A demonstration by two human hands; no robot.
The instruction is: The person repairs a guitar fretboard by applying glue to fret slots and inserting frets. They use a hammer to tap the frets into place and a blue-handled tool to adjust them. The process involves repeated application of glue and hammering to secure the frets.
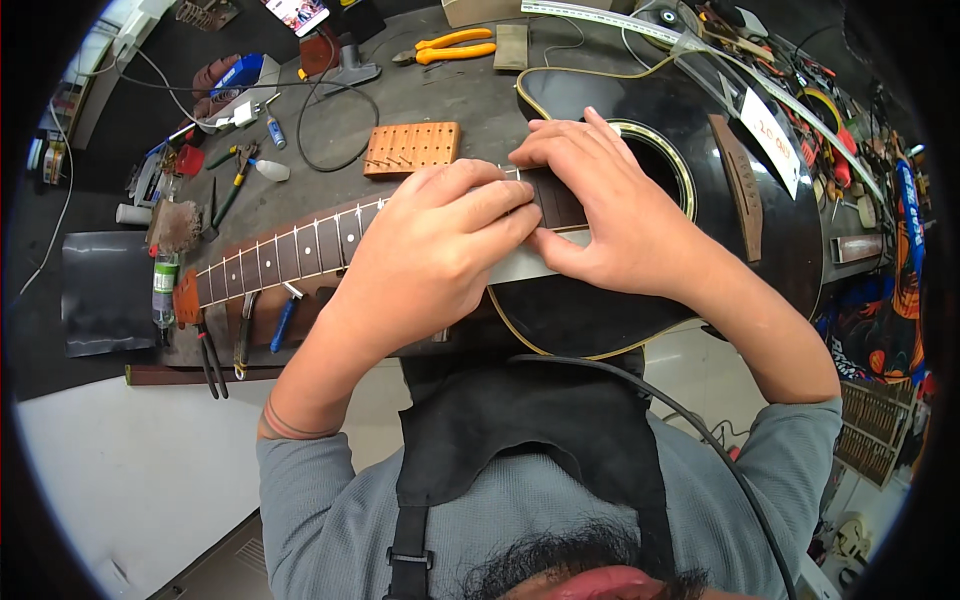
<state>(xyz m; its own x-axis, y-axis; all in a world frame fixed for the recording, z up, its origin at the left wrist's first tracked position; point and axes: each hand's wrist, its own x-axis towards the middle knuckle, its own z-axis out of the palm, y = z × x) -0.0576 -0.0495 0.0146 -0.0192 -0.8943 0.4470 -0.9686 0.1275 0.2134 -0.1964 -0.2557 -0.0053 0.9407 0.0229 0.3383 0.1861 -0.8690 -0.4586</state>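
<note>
A black acoustic guitar (590,315) lies face up across the bench, its neck pointing left. No strings show over its sound hole (650,150) or bridge (737,190). My left hand (425,245) is over the upper fretboard (320,240), fingers bent and pressed together; whatever is under the fingertips is hidden. Beside it, my right hand (620,205) spans the fretboard's body end, thumb at the near edge and fingers at the far edge. A flat silvery sheet (518,264) sits along the near edge, partly under my hands.
Beyond the neck stands a drilled wooden block (412,146) holding a few thin pins. Orange-handled cutters (450,47) lie farther back. A blue-handled tool (284,322) and dark-handled pliers (211,362) are at the near edge. Loose tools crowd the far right.
</note>
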